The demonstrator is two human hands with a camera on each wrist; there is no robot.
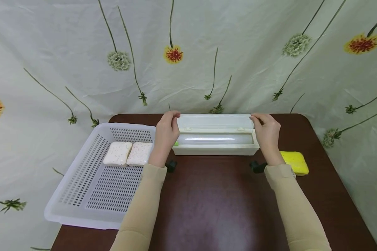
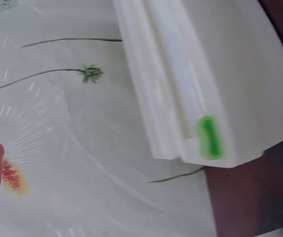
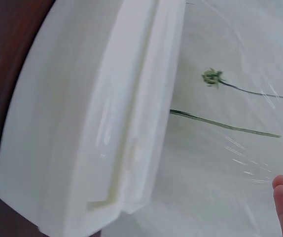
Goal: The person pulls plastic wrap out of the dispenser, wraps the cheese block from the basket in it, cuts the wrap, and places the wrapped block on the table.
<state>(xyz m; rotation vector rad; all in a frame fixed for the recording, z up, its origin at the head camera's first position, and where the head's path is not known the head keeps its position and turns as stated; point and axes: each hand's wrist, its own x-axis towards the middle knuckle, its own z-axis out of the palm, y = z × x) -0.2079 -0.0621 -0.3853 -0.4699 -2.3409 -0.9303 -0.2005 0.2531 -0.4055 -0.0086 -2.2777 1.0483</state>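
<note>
A white cling film dispenser (image 1: 216,150) stands at the table's back, its clear lid (image 1: 215,121) raised. Inside lies the film roll (image 1: 215,139). My left hand (image 1: 168,130) pinches one corner of the clear cling film (image 2: 30,138) above the dispenser's left end; its creases fan out from the fingertips in the left wrist view. At the right end, my right hand (image 1: 267,130) pinches the other corner, where the film (image 3: 240,153) glints in the right wrist view. A green slider (image 2: 211,138) sits at the dispenser's left end.
Left of the dispenser, a white perforated plastic basket (image 1: 75,195) holds two white speckled squarish blocks (image 1: 117,153). A yellow sponge-like block (image 1: 294,162) lies behind my right wrist on the dark brown table (image 1: 213,202). Flower-printed cloth (image 1: 191,80) hangs close behind the table.
</note>
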